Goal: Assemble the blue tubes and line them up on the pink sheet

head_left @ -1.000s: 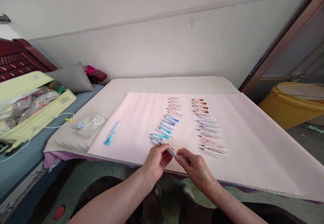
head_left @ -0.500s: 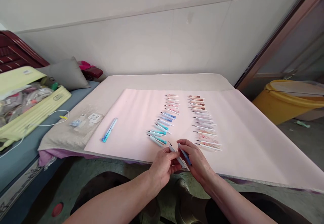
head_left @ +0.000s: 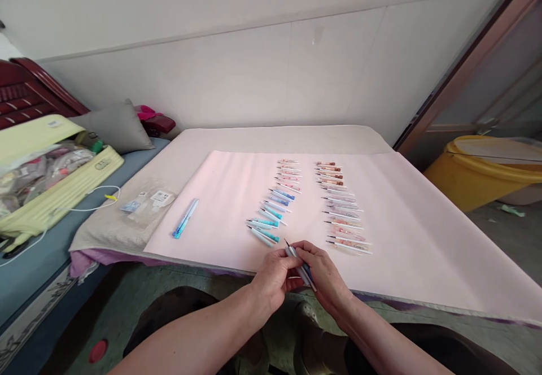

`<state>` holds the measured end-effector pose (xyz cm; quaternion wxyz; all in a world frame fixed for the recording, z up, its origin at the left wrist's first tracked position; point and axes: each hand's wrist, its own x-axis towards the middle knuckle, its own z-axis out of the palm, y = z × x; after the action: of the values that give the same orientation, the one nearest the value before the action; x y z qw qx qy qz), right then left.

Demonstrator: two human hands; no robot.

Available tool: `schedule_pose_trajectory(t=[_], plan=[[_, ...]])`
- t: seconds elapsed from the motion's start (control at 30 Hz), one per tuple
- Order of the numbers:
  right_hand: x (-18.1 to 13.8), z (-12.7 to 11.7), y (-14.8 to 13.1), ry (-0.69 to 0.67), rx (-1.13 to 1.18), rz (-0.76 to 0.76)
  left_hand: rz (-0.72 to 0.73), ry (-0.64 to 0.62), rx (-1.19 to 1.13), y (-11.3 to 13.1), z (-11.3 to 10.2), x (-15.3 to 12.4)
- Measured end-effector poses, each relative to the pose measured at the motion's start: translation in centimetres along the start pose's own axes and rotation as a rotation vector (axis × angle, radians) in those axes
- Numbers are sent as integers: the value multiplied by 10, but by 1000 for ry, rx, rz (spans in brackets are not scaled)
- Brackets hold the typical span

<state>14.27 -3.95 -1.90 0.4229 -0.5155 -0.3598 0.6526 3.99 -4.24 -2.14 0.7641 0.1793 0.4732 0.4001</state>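
Both my hands meet at the near edge of a pink sheet [head_left: 402, 217]. My left hand [head_left: 273, 282] and my right hand [head_left: 326, 276] pinch a thin pen [head_left: 300, 263] with a grey and blue barrel between them; its dark tip points up and left. Just beyond the hands lie two rows of small pens: the left row [head_left: 275, 205] runs from pink ones at the back to teal and blue ones in front, the right row [head_left: 341, 205] is pink and brown.
A single blue pen [head_left: 185, 218] lies at the sheet's left, with small plastic packets [head_left: 146, 201] beside it on the beige cover. An open pale-yellow case [head_left: 46, 177] and grey cushion [head_left: 114, 127] sit left. A yellow bin [head_left: 483, 171] stands right.
My hands drew back from the left row toward the near edge with the pen. At half a second ago the blue and pale parts were held apart; now they sit together.
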Motion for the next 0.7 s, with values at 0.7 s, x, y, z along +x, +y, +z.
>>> schedule_pose_trajectory(t=[0.7], plan=[[25,-27,-7,36,-21,-65,161,494,144,45,-66,16]])
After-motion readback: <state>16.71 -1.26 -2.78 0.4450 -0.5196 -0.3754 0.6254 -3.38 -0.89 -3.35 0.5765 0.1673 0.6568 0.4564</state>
